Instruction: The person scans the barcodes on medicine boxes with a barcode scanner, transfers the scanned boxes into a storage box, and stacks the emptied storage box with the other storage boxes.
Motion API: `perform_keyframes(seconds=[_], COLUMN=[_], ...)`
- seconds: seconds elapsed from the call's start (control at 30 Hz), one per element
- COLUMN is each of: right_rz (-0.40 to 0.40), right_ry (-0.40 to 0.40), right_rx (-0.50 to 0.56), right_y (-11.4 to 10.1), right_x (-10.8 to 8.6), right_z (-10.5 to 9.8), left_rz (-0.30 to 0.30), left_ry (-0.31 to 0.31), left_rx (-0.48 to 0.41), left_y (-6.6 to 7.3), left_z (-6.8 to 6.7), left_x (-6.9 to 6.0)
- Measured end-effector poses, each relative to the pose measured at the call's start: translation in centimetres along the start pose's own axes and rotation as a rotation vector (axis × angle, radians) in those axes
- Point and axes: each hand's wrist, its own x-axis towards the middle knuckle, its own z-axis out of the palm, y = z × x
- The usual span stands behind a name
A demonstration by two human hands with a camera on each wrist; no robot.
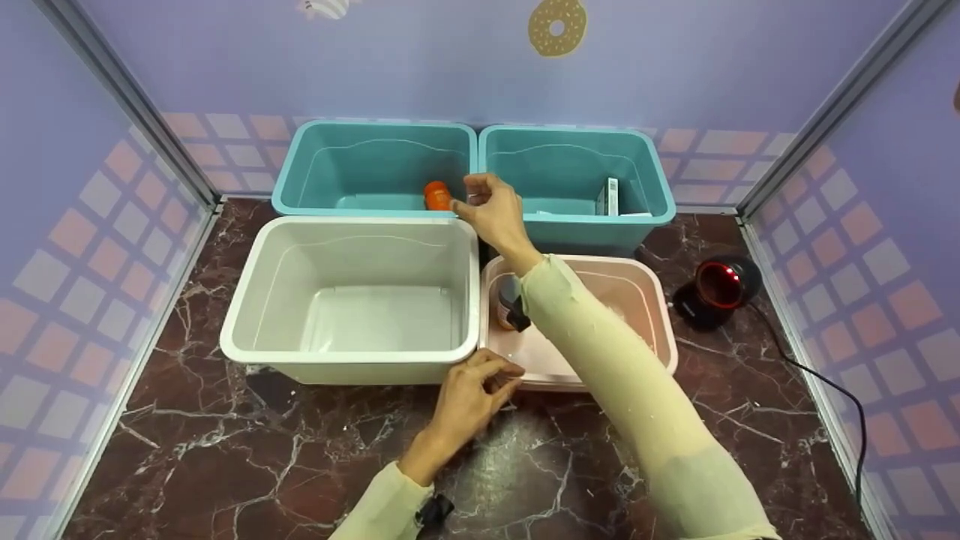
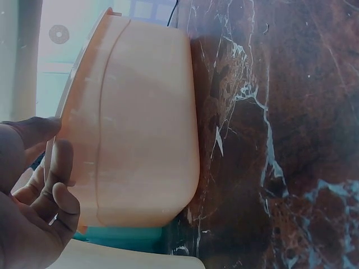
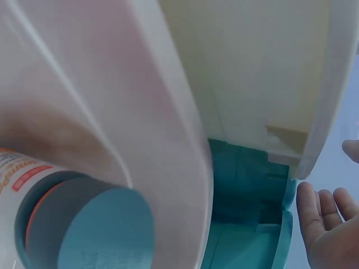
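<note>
In the head view, my left hand [image 1: 469,394] is at the front left corner of the pink bin [image 1: 660,322], its thumb and fingers pinching the rim. The left wrist view shows that thumb and those fingers at the edge of the pink bin's wall [image 2: 146,123]. My right hand [image 1: 499,217] hovers where the two teal bins meet, fingers bent and holding nothing. Left of it, an orange bottle [image 1: 436,196] lies in the left teal bin [image 1: 281,187]. A jar with a grey-blue lid [image 3: 106,224] stands inside the pink bin, partly hidden by my right forearm in the head view.
A large white bin [image 1: 240,315] stands left of the pink one. The right teal bin [image 1: 664,191] holds a small white box [image 1: 612,196]. A black device with a red-lit opening [image 1: 720,285] stands at right, its cord trailing along the wall. Dark marbled tabletop [image 1: 225,450] lies in front.
</note>
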Motion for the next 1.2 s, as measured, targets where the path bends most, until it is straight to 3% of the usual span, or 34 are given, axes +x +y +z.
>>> perform_keyframes(seconds=[0.43,1.2], right_rz=[-0.063,-0.044], right_ry=[-0.025,-0.074], right_rx=[0.023,0.023], right_y=[0.8,1.6], right_x=[-1.2,-4.6], right_z=[-2.0,-4.9], left_rz=[-0.038,-0.026], left_ry=[-0.020,-0.018], left_rx=[-0.013,-0.003], left_y=[0.2,0.4], left_z=[-0.1,-0.2], left_x=[0.1,0.1])
